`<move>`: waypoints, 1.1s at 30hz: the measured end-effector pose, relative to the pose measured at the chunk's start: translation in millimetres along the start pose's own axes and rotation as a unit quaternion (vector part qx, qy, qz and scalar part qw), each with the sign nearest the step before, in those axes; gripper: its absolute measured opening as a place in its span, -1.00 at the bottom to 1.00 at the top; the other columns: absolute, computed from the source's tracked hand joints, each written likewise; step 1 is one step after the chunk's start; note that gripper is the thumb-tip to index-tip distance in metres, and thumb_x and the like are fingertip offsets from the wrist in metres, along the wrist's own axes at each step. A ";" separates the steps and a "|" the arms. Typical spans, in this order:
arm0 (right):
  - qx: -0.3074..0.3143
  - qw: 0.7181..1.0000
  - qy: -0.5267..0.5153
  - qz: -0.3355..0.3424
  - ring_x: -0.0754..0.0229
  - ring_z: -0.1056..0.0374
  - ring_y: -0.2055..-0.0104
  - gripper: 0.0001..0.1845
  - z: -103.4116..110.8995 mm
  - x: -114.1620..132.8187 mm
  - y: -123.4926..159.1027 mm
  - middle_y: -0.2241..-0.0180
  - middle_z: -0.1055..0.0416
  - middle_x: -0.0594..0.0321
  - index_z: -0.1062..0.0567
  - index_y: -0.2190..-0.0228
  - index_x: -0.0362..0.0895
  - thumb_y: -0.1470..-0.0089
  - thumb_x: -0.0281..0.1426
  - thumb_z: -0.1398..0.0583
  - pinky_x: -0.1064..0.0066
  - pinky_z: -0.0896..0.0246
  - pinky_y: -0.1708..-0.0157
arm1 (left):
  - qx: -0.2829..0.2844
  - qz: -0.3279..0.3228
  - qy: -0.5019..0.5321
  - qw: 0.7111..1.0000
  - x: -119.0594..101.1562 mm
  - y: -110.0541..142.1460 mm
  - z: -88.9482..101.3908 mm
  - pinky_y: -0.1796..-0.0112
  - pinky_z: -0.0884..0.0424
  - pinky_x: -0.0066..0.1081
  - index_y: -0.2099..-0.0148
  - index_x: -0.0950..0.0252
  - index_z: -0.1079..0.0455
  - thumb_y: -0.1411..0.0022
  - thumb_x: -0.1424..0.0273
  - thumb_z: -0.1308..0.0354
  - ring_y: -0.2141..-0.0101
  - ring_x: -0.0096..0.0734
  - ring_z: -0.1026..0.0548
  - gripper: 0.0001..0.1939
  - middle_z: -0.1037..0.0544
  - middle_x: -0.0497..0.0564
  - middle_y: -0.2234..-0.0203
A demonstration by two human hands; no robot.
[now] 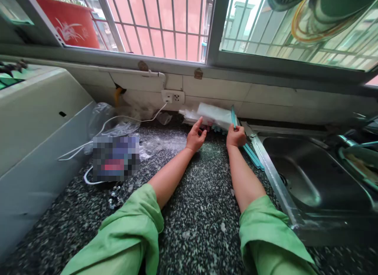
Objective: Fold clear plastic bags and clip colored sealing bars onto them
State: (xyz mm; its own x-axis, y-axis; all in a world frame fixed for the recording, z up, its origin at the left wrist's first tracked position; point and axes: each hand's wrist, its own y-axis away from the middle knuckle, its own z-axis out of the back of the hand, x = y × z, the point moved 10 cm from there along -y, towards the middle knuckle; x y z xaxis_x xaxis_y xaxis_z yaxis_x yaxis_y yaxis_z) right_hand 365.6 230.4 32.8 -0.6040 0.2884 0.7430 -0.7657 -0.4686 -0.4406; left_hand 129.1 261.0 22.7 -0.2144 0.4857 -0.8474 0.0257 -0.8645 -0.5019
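At the back of the speckled countertop [195, 227], a translucent white plastic bag [217, 114] lies against the wall. My right hand [236, 136] is closed in a pinch on a thin teal strip [233, 114], which looks like a bag-sealing clip and stands at the bag's right end. Just in front of the bag's left part is my left hand [195, 136], its fingers apart and index finger extended toward the bag; it holds nothing. Long teal strips [254, 157] rest beside the sink edge, right of my right wrist. Small pink and teal pieces show partly under the bag.
To the right is a steel sink [295, 180] with a raised rim. On the left, a blurred-out device [116, 158] and white cable [126, 118] lie near crumpled clear plastic [102, 117]. The cable runs to a wall socket [173, 97]. A barred window [159, 26] is behind.
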 end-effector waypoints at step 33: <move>0.212 0.828 -0.062 0.516 0.19 -0.29 0.41 -0.69 -50.5 180.8 189.2 0.50 -0.42 0.16 -0.48 0.46 -0.14 -0.12 -0.29 -0.01 0.40 -0.03 0.39 | 0.134 0.161 -0.635 0.743 13.7 -72.5 268.9 0.15 -0.36 -0.28 0.09 0.36 -0.44 -0.15 0.39 0.03 0.10 -0.09 -0.41 -0.66 -0.47 0.20 0.14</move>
State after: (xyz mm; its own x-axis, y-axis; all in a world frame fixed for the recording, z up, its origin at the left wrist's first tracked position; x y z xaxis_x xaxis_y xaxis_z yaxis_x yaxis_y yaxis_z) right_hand 100.4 236.0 58.3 -0.8408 -0.5233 0.1387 0.3063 -0.6710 -0.6753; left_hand -138.3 295.6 93.9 -0.9928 -0.1189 0.0164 0.1164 -0.9869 -0.1114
